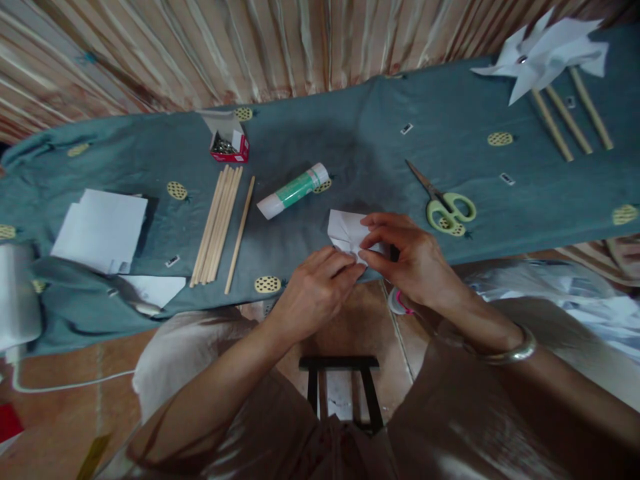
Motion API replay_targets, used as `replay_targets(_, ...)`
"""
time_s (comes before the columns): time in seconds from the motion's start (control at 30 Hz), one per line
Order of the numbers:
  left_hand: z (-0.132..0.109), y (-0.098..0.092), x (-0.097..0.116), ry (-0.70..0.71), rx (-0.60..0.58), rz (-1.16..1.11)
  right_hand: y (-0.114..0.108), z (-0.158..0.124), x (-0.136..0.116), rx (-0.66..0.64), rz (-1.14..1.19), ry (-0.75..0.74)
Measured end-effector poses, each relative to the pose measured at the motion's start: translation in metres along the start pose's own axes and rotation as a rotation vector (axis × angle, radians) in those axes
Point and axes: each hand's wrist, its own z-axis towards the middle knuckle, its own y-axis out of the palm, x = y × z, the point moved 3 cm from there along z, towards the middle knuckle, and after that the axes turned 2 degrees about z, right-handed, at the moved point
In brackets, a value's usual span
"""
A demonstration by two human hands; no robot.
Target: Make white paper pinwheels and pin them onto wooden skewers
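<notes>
Where the near edge of the cloth-covered counter (350,133) crosses frame centre, both hands are pinching the same folded paper (346,230). Left hand (315,290): fingertips closed on its lower corner. Right hand (413,257): thumb and forefinger clamped on it from the right, and the fingertips of the two hands touch. The folded paper lies on the counter right at the near edge, centre of frame, partly hidden under the right fingers. Silver bangle (517,348) on the right wrist. Glue stick (294,191) lies tilted up-left of the paper, near it, white end toward lower left. Scissors (447,205), green handles, close to the right of the right hand, blades pointing upper left. Bundle of wooden sticks (216,225) left of centre, with a single stick (240,233) just beside it on the right, not touching. Red box of pins (229,143) above the bundle, flap open. Stack of white sheets (103,230) at frame left. Upper right: white paper pinwheels (545,50) on sticks, lying flat, well apart from the hands. Black stool (343,383) bottom centre, below the counter edge, between the forearms.
</notes>
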Motion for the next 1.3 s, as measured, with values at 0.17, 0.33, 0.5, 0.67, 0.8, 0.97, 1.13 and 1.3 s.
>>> replay_targets(0.17,0.001,-0.001,0.0,-0.011,-0.017,0.0,0.0,0.0,-0.001,0.0,-0.001,-0.009)
replay_targets(0.33,0.0,0.0,0.001,-0.012,-0.017,0.011,0.0,-0.001,-0.003,-0.013,-0.015,-0.014)
replay_targets(0.5,0.0,0.001,0.0,-0.008,-0.011,0.015,0.001,-0.001,-0.003,-0.015,-0.014,-0.021)
replay_targets(0.67,0.0,0.001,0.0,-0.001,0.005,0.012,0.002,-0.004,-0.004,0.001,-0.039,-0.086)
replay_targets(0.8,-0.001,0.002,0.0,-0.008,-0.01,0.017,0.002,-0.008,-0.007,-0.022,-0.105,-0.142)
replay_targets(0.97,-0.002,0.002,0.0,-0.017,-0.041,0.016,0.005,-0.013,-0.01,-0.057,-0.148,-0.17)
replay_targets(1.13,0.0,0.001,0.0,-0.025,-0.041,0.014,0.015,-0.018,-0.016,-0.033,-0.278,-0.25)
replay_targets(1.3,0.001,0.001,0.0,-0.029,-0.037,0.014,0.023,-0.021,-0.018,-0.007,-0.304,-0.302)
